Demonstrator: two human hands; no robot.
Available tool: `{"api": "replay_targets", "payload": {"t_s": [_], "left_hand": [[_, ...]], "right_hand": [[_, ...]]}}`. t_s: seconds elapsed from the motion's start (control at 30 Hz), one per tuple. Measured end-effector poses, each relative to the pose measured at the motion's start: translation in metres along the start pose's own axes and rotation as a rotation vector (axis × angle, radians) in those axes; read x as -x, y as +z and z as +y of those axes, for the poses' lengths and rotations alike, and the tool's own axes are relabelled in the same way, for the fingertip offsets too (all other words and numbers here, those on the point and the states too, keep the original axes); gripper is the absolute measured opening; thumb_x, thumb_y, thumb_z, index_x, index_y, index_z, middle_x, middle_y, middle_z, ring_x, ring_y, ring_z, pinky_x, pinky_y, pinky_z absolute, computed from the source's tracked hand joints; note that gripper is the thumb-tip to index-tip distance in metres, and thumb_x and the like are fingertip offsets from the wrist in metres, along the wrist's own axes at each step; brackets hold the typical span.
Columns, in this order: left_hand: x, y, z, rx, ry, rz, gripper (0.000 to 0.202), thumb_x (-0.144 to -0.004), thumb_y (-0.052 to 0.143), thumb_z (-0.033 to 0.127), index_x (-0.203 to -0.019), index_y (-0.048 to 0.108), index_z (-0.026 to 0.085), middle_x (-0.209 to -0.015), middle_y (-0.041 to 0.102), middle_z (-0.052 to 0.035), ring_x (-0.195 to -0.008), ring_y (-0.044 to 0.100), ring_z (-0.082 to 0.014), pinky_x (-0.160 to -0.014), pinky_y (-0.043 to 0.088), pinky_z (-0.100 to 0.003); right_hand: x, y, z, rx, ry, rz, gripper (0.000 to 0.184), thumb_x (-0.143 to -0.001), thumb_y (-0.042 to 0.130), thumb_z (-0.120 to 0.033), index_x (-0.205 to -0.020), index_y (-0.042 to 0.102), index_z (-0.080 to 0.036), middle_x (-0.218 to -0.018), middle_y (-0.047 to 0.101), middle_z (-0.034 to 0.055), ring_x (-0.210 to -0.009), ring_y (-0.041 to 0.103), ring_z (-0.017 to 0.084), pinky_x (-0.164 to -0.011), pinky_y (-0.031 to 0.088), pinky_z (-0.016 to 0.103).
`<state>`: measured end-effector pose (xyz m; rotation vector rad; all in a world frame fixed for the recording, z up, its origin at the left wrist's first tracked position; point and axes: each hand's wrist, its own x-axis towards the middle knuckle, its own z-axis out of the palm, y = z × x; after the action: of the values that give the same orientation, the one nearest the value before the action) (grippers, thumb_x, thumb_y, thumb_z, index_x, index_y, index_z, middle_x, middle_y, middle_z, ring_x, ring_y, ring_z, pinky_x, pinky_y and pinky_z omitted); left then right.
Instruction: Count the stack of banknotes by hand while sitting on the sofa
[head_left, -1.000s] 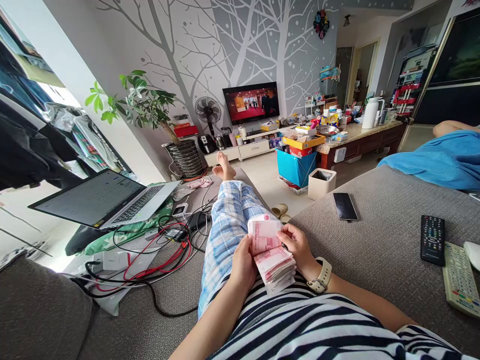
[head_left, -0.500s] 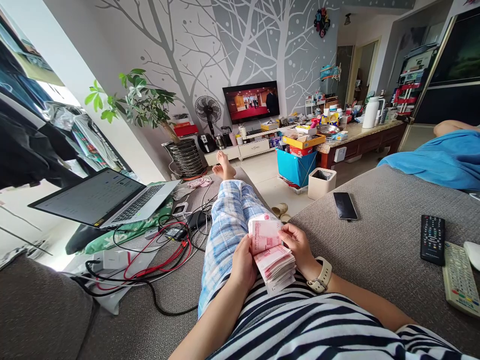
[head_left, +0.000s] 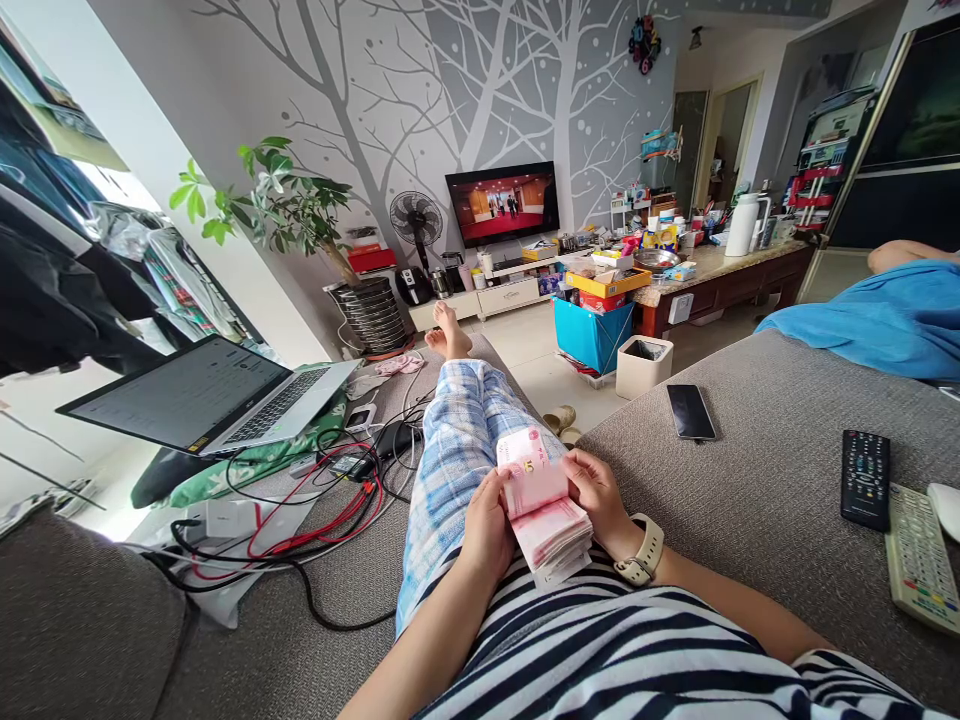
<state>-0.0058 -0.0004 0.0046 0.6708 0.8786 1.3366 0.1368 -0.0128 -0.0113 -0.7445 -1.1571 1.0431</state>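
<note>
A thick, folded stack of pink banknotes (head_left: 551, 535) lies fanned over my lap, against the striped shirt. My left hand (head_left: 489, 520) is closed around its left side, thumb on top. At the stack's upper right, my right hand (head_left: 596, 492) pinches the edge of a banknote that stands bent between both hands, partly blurred. Beyond it the upper part of the notes, with a gold numeral, shows. A pale watch (head_left: 642, 552) is on my right wrist. Under the notes are my legs in blue checked trousers (head_left: 450, 480).
On the left of the grey sofa (head_left: 765, 500) sit an open laptop (head_left: 225, 395) and tangled cables (head_left: 330, 530). To the right lie a phone (head_left: 691, 412), a black remote (head_left: 865, 478) and a pale remote (head_left: 924, 560). A bin (head_left: 643, 368) stands on the floor ahead.
The banknote between my hands has turned, and the gold numeral and upper part of the notes behind it now show. Both hands stay almost in place. The television picture differs.
</note>
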Motion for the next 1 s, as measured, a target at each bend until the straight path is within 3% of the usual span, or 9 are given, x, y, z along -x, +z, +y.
{"api": "replay_targets", "payload": {"t_s": [0.1, 0.2, 0.43, 0.53, 0.67, 1.0], "left_hand": [[0.000, 0.001, 0.000, 0.032, -0.029, 0.004, 0.008, -0.082, 0.054, 0.016, -0.075, 0.058, 0.017, -0.071, 0.064, 0.0012, -0.069, 0.065, -0.0187, -0.072, 0.052, -0.033], [0.001, 0.002, 0.001, 0.038, -0.037, 0.012, 0.008, -0.082, 0.053, 0.016, -0.076, 0.058, 0.017, -0.070, 0.063, 0.0010, -0.071, 0.066, -0.0199, -0.073, 0.053, -0.034], [0.002, 0.003, 0.003, 0.038, -0.043, -0.036, 0.007, -0.081, 0.054, 0.016, -0.075, 0.057, 0.018, -0.069, 0.065, 0.0003, -0.064, 0.065, -0.0182, -0.067, 0.054, -0.033], [0.003, 0.003, 0.004, 0.008, -0.046, -0.062, 0.007, -0.080, 0.054, 0.016, -0.076, 0.059, 0.018, -0.070, 0.066, 0.0003, -0.069, 0.067, -0.0208, -0.071, 0.053, -0.035], [0.006, 0.005, 0.005, -0.048, -0.033, -0.087, 0.009, -0.079, 0.056, 0.016, -0.072, 0.059, 0.019, -0.064, 0.063, 0.0017, -0.067, 0.065, -0.0196, -0.068, 0.051, -0.032], [0.005, 0.004, 0.002, -0.052, -0.017, -0.060, 0.016, -0.079, 0.058, 0.017, -0.065, 0.052, 0.020, -0.059, 0.053, 0.0032, -0.056, 0.056, -0.0143, -0.059, 0.048, -0.029]], "right_hand": [[0.000, 0.000, 0.000, -0.026, 0.015, -0.048, 0.033, -0.089, 0.050, -0.045, -0.069, 0.054, -0.019, -0.052, 0.052, -0.0023, -0.048, 0.044, 0.012, -0.053, 0.034, 0.025], [-0.002, 0.000, 0.002, 0.024, -0.003, -0.045, 0.031, -0.085, 0.057, -0.044, -0.067, 0.054, -0.018, -0.054, 0.053, -0.0020, -0.052, 0.047, 0.012, -0.058, 0.038, 0.026], [-0.007, -0.002, 0.012, 0.076, 0.054, 0.078, 0.028, -0.072, 0.070, -0.041, -0.076, 0.055, -0.018, -0.070, 0.054, -0.0015, -0.061, 0.048, 0.012, -0.058, 0.039, 0.024], [-0.007, -0.002, 0.011, 0.079, 0.094, 0.036, 0.027, -0.075, 0.067, -0.043, -0.078, 0.058, -0.018, -0.069, 0.055, -0.0005, -0.060, 0.047, 0.013, -0.057, 0.038, 0.025], [-0.005, 0.000, 0.004, 0.067, 0.044, -0.031, 0.028, -0.081, 0.059, -0.043, -0.070, 0.057, -0.017, -0.067, 0.054, 0.0004, -0.062, 0.046, 0.014, -0.058, 0.038, 0.025], [-0.006, -0.002, 0.006, 0.163, 0.009, 0.028, 0.032, -0.082, 0.056, -0.046, -0.068, 0.055, -0.017, -0.060, 0.046, -0.0022, -0.056, 0.039, 0.012, -0.053, 0.032, 0.024]]}}
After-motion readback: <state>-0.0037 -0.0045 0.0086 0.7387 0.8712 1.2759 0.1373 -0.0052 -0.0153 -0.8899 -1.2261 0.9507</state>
